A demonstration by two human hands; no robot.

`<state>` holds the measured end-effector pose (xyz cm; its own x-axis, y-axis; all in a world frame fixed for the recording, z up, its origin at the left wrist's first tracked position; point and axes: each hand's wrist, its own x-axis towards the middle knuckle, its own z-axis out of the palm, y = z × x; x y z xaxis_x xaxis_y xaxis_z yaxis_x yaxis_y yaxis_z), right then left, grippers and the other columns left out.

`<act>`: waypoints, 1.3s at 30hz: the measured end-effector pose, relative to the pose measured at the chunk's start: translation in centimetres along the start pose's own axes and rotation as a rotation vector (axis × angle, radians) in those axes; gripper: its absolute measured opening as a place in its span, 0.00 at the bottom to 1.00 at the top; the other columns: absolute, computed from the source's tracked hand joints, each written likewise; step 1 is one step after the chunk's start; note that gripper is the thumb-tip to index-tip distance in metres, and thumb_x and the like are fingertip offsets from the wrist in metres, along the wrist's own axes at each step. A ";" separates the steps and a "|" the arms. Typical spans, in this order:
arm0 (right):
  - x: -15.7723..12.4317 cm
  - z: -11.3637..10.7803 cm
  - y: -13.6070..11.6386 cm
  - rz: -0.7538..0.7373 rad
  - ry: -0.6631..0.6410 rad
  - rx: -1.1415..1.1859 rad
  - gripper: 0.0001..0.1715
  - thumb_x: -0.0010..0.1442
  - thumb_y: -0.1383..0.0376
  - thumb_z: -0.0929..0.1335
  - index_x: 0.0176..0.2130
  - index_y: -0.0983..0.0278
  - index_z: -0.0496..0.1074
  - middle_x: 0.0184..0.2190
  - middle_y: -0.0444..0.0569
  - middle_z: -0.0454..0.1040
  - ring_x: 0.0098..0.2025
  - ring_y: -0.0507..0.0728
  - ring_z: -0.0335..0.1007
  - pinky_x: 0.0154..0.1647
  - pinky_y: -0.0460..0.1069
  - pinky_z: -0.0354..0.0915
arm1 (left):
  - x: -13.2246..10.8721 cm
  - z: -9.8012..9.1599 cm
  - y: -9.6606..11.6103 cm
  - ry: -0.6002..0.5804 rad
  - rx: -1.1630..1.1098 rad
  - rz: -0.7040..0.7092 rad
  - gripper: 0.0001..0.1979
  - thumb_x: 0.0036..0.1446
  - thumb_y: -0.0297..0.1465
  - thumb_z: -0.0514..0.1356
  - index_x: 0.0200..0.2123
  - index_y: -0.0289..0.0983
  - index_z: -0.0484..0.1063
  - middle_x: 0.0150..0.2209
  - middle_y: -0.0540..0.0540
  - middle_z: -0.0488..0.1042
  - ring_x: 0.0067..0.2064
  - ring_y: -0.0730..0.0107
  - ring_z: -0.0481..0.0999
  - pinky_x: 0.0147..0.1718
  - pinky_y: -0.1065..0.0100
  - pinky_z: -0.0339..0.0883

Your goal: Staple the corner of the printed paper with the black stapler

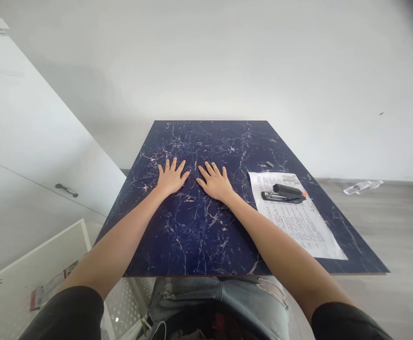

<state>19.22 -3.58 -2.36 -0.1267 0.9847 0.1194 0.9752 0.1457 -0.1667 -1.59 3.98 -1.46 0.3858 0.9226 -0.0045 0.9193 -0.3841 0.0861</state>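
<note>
My left hand (171,178) lies flat on the dark blue marbled table (192,236), palm down with its fingers spread. Beside it, my right hand (216,182) rests the same way, a small gap between the two thumbs. Neither holds anything. To the right of my right hand, printed sheets of paper (291,219) lie on the table. A black stapler (284,193) with an orange tip sits on top of the paper. Just beyond the paper is a small dark block (269,164), perhaps a strip of staples.
A white cabinet (25,141) with a dark handle (66,190) stands at the left. Below it is a white perforated bin or rack (61,255) with items in it. The wall (206,61) is behind the table. A clear plastic bottle (362,187) lies on the floor at right.
</note>
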 end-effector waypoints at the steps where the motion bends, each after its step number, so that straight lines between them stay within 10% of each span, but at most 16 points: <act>1: 0.0 0.0 0.0 0.001 -0.003 0.002 0.40 0.76 0.44 0.51 0.77 0.56 0.51 0.78 0.52 0.44 0.79 0.69 0.36 0.74 0.74 0.36 | 0.0 0.0 0.0 0.000 0.001 0.001 0.39 0.72 0.56 0.34 0.78 0.46 0.45 0.79 0.43 0.39 0.77 0.34 0.37 0.71 0.30 0.36; 17: 0.2 -0.4 0.1 0.010 -0.011 -0.005 0.39 0.76 0.45 0.52 0.77 0.56 0.51 0.78 0.52 0.44 0.79 0.69 0.35 0.75 0.74 0.36 | 0.0 0.0 0.0 -0.002 0.009 0.003 0.39 0.72 0.55 0.34 0.78 0.45 0.46 0.79 0.42 0.40 0.77 0.33 0.38 0.70 0.29 0.36; 23: -4.7 -1.1 -5.0 0.034 -0.075 -0.002 0.41 0.76 0.49 0.53 0.76 0.71 0.50 0.77 0.65 0.41 0.78 0.77 0.32 0.74 0.76 0.38 | -0.2 -0.3 0.1 0.009 0.002 0.014 0.38 0.72 0.55 0.35 0.78 0.45 0.46 0.79 0.41 0.40 0.77 0.33 0.38 0.70 0.29 0.36; 28: -16.5 -2.3 -10.7 -0.372 -0.100 0.131 0.45 0.74 0.46 0.58 0.74 0.75 0.57 0.76 0.69 0.44 0.78 0.78 0.31 0.74 0.75 0.41 | 0.0 -0.1 -0.1 -0.007 -0.005 0.022 0.39 0.72 0.55 0.35 0.78 0.45 0.46 0.79 0.42 0.40 0.77 0.32 0.37 0.70 0.29 0.37; 34: -21.0 -5.1 -9.1 -1.199 -0.061 0.123 0.25 0.75 0.62 0.56 0.40 0.47 0.79 0.53 0.35 0.80 0.61 0.52 0.71 0.68 0.53 0.63 | 0.2 0.0 -0.2 -0.026 -0.016 0.017 0.40 0.71 0.57 0.34 0.78 0.46 0.44 0.79 0.44 0.39 0.77 0.33 0.36 0.70 0.29 0.35; 39: -19.8 -6.2 -4.8 -1.034 0.004 0.239 0.17 0.74 0.67 0.62 0.40 0.57 0.78 0.28 0.42 0.76 0.31 0.53 0.70 0.31 0.51 0.67 | 0.1 0.1 -0.3 -0.019 -0.012 0.025 0.39 0.71 0.56 0.34 0.78 0.45 0.45 0.79 0.42 0.39 0.77 0.32 0.36 0.70 0.29 0.35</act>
<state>18.17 -24.35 2.19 -0.8730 0.3713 0.3162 0.3328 0.9275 -0.1703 -1.81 4.24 -1.57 0.4105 0.9116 -0.0206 0.9083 -0.4067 0.0982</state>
